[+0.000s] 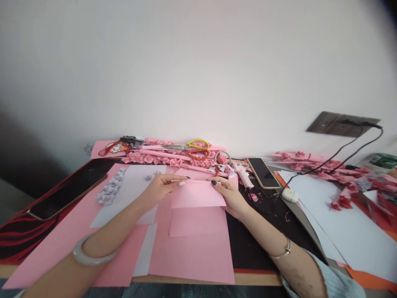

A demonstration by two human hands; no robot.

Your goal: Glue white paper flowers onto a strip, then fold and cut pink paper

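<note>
Between my two hands a small sheet of pink paper (198,196) is held up, its far edge rolled or folded into a narrow strip. My left hand (161,188) pinches the left end of that edge between thumb and fingers. At the right end, my right hand (229,192) pinches it the same way, dark nails showing. Below the held sheet lies another small pink piece (195,223), on top of large pink sheets (192,258). White paper (124,207) lies to the left, with a row of pale lilac paper flowers (111,186) along it.
Pink paper flower stems (155,158) and scissors (198,149) lie along the wall. A glue gun (243,176), a phone (263,173) and a white earbud case (290,195) are to the right. Cords run to a wall socket (331,123). A dark tablet-like device (68,190) lies left.
</note>
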